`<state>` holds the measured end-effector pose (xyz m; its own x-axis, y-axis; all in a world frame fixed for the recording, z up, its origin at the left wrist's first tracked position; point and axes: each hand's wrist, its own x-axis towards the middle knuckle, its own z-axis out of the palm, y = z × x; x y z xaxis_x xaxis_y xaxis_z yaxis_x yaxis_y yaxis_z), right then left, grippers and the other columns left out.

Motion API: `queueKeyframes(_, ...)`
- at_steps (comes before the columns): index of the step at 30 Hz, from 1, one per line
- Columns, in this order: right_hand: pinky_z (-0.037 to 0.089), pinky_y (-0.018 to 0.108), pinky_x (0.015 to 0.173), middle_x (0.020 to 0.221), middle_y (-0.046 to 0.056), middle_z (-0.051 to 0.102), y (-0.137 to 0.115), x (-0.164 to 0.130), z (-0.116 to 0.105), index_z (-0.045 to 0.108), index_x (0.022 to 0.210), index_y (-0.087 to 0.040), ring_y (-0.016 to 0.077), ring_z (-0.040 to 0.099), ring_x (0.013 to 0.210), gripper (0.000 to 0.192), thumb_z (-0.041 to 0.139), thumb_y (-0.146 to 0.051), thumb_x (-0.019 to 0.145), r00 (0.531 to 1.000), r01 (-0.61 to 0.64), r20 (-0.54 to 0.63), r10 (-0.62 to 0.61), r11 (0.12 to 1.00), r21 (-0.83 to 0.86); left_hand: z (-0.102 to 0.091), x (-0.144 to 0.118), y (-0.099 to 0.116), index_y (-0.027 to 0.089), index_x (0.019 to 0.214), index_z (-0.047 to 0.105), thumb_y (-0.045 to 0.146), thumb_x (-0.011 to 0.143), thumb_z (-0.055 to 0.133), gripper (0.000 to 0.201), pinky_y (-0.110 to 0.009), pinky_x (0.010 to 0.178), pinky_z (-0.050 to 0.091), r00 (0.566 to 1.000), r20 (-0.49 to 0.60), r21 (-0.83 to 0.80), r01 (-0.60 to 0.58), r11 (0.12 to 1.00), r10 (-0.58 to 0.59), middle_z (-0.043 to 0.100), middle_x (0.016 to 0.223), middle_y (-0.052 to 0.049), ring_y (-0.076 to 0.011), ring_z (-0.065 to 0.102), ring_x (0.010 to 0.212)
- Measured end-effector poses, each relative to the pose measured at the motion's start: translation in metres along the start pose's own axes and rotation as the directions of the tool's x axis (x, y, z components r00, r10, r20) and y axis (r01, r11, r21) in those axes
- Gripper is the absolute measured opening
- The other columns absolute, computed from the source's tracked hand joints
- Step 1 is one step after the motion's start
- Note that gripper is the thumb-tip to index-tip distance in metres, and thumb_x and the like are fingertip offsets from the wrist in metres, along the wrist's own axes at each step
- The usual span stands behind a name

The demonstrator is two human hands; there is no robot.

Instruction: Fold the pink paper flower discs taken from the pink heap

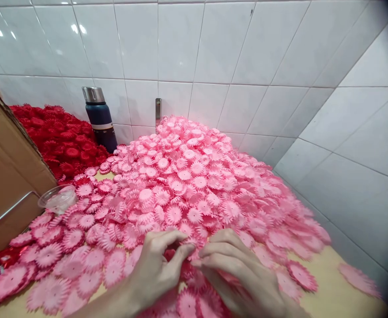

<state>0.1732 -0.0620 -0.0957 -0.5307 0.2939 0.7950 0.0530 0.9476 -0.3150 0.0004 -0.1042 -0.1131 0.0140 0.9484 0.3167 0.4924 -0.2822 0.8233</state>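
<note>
Both hands rest low at the near edge of a big heap of pink paper flowers (194, 185) that covers most of the wooden bench (326, 291). The left hand (157, 269) lies on the flowers with its fingers (177, 256) curled inward, thumb and forefinger tips drawn toward each other around a small flower (170, 254) at the foot of the heap. Whether they actually pinch it cannot be told, since the flower is mostly hidden between them. The right hand (240, 274) lies just beside, palm down, its fingers (213, 256) pressed loosely together and pointing toward the left hand, the tips of the two hands almost touching.

More loose pink flowers lie flat around the wrists, and a few sit apart near the right-hand wall. Behind the pink heap, to the left, a pile of red paper flowers (61, 141) rises against the white tiled wall (213, 53). A dark blue flask (99, 119) with a metal cap stands between the two piles. A cardboard box (5, 172) leans in at the far left, with a clear plastic cup (57, 198) on its side close to it.
</note>
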Motion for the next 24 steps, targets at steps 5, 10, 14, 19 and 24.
queueKeyframes(5, 0.056, 0.029, 0.061, 0.079, 0.006, 0.069, 0.0019, -0.0044, 0.0092, 0.060, 0.103, -0.015, 0.0176, 0.063, 0.073, 0.025, 0.059, 0.000, 0.083, 0.998, -0.068, -0.007, 0.068, 0.996, 0.064, -0.0005, 0.0010, -0.0023, 0.014, 0.060, 0.060, 0.024, 0.090, 0.053, 0.033, -0.021, 0.048, 0.035, 1.000, 0.004, 0.051, -0.009, 0.999, 0.009, 0.055, 0.052, 0.001, -0.0094, 0.049, 0.048)
queueKeyframes(10, 0.056, 0.027, 0.061, 0.079, 0.003, 0.067, 0.0007, -0.0039, 0.0095, 0.060, 0.101, -0.017, 0.0156, 0.064, 0.070, 0.023, 0.065, -0.005, 0.082, 0.978, -0.202, -0.019, 0.206, 0.973, 0.113, 0.0000, -0.0013, -0.0031, 0.014, 0.061, 0.063, 0.024, 0.089, 0.055, 0.031, -0.020, 0.048, 0.035, 0.997, -0.029, 0.050, -0.074, 0.996, 0.075, 0.057, 0.051, 0.001, -0.0089, 0.050, 0.046)
queueKeyframes(14, 0.054, 0.023, 0.054, 0.071, -0.001, 0.065, 0.0005, -0.0044, 0.0080, 0.059, 0.095, -0.019, 0.0129, 0.064, 0.060, 0.018, 0.069, -0.013, 0.081, 0.954, -0.282, -0.073, 0.290, 0.954, 0.098, 0.0017, -0.0037, -0.0035, 0.013, 0.056, 0.064, 0.023, 0.089, 0.055, 0.035, -0.021, 0.046, 0.031, 0.994, -0.024, 0.054, -0.103, 0.993, 0.104, 0.053, 0.046, 0.001, -0.0080, 0.044, 0.042)
queueKeyframes(19, 0.054, 0.023, 0.059, 0.076, -0.001, 0.066, 0.0035, -0.0040, 0.0057, 0.061, 0.094, -0.019, 0.0123, 0.065, 0.066, 0.020, 0.072, -0.011, 0.079, 0.946, -0.319, -0.018, 0.323, 0.941, 0.114, 0.0029, -0.0024, -0.0055, 0.013, 0.056, 0.066, 0.024, 0.091, 0.055, 0.038, -0.021, 0.047, 0.031, 0.997, 0.006, -0.055, -0.072, 0.996, 0.073, 0.055, 0.046, 0.001, -0.0081, 0.044, 0.043)
queueKeyframes(24, 0.054, 0.024, 0.063, 0.080, 0.000, 0.067, 0.0078, -0.0063, 0.0048, 0.062, 0.095, -0.019, 0.0128, 0.065, 0.070, 0.019, 0.069, -0.008, 0.081, 0.936, -0.351, 0.008, 0.352, 0.932, 0.093, 0.0012, -0.0008, -0.0060, 0.013, 0.056, 0.064, 0.028, 0.093, 0.051, 0.042, -0.021, 0.048, 0.032, 0.999, 0.037, -0.130, -0.017, 0.991, 0.022, 0.054, 0.048, 0.001, -0.0094, 0.045, 0.046)
